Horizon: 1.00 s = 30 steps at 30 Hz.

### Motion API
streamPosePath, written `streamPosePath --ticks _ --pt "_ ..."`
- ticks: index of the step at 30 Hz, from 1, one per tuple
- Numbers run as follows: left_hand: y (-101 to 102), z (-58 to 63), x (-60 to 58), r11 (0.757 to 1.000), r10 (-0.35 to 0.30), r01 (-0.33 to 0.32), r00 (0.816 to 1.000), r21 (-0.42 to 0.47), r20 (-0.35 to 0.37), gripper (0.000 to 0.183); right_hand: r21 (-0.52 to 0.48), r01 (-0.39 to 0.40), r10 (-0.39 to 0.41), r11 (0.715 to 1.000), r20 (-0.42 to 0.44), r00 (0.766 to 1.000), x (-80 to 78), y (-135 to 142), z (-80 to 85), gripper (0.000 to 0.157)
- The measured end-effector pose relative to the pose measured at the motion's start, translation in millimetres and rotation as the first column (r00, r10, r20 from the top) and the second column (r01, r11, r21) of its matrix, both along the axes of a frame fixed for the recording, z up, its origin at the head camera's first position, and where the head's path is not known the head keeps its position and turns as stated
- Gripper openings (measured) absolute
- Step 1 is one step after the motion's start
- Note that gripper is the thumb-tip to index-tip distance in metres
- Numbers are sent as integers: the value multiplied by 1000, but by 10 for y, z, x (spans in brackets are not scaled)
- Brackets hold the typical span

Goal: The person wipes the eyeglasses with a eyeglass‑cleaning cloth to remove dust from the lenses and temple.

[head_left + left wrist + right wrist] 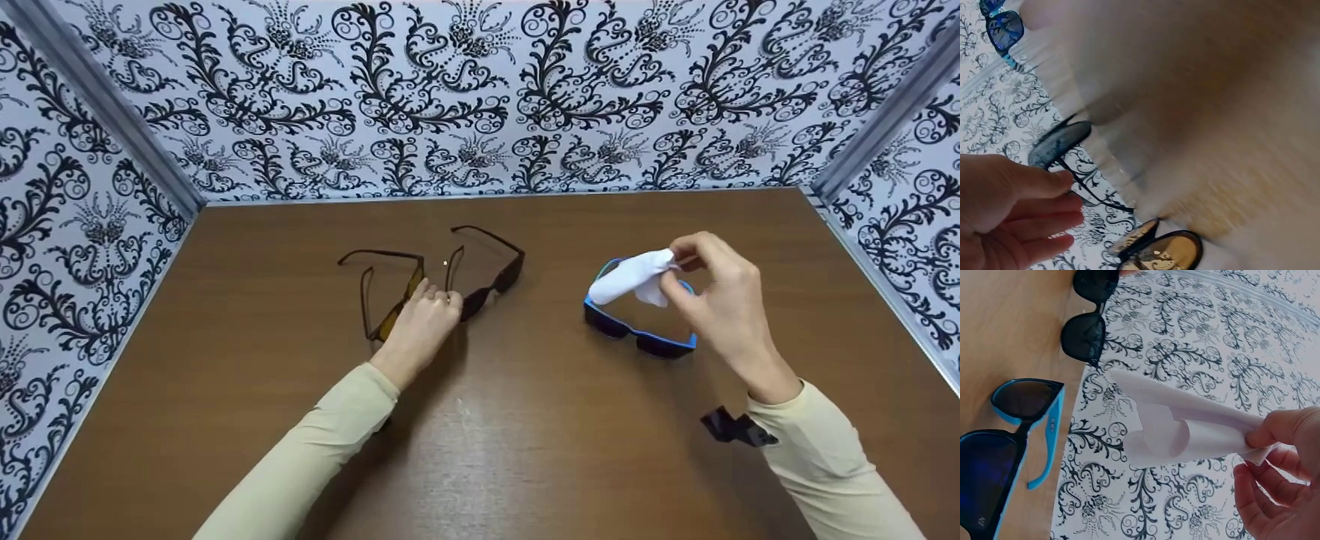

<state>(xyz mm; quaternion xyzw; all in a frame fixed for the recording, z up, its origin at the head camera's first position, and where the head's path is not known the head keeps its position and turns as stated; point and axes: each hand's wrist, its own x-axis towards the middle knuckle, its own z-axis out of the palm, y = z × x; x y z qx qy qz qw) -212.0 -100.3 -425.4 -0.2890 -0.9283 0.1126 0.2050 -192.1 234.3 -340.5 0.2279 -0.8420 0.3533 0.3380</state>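
Cloth [631,278], white and folded, pinched by right hand [721,300]

It hangs over dark-lensed, blue-framed sunglasses [664,346] on the brown wooden tabletop [540,450]. The left hand [424,319], fingers loosely extended and holding nothing, is beside black, dark-lensed sunglasses [510,274] and black-framed, yellow-lensed glasses [388,324].

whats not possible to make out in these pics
Head: parts of the yellow-lensed glasses and dark sunglasses, behind the left hand.
Head: parts of the blue-and-black sunglasses, behind the right hand and white cloth.
Left wrist: the rest of the yellow-lensed glasses, cut by the bottom edge.
Right wrist: small markings on the blue-and-black sunglasses, too small to read.
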Motion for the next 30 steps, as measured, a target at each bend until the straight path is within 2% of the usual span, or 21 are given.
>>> streamPosePath --ticks 4,6,9,11,14,16,18,20,25,30 --pt "81 23 44 998 60 -60 997 -18 -50 29 -57 42 -40 997 20 999 20 30 26 22" --pt "149 44 53 998 69 -70 993 -8 -97 29 -71 54 -52 996 24 998 26 60 37 21" --pt "294 119 49 999 49 -45 990 30 -135 31 -87 72 -70 994 28 997 28 100 48 19" --pt "413 184 34 998 21 -15 993 53 -120 31 -100 86 -83 991 28 996 16 119 40 18" --pt "610 293 15 997 -24 24 1000 70 -5 33 -111 93 -90 990 29 996 -14 136 16 17" --pt "748 340 -14 995 -58 50 993 82 101 36 -118 92 -89 989 30 996 -33 145 -8 17" --pt "882 359 -57 992 -94 76 976 98 195 39 -126 91 -88 988 31 996 -45 155 -35 17" --pt "1002 342 -113 987 -132 102 957 124 259 40 -134 94 -90 986 35 995 -51 163 -59 17" --pt "1224 255 -241 976 -190 138 919 170 345 43 -160 98 -92 982 44 995 -68 177 -105 16" --pt "1393 175 -322 981 -188 142 877 135 441 47 -178 92 -83 980 58 995 -60 156 -136 18"
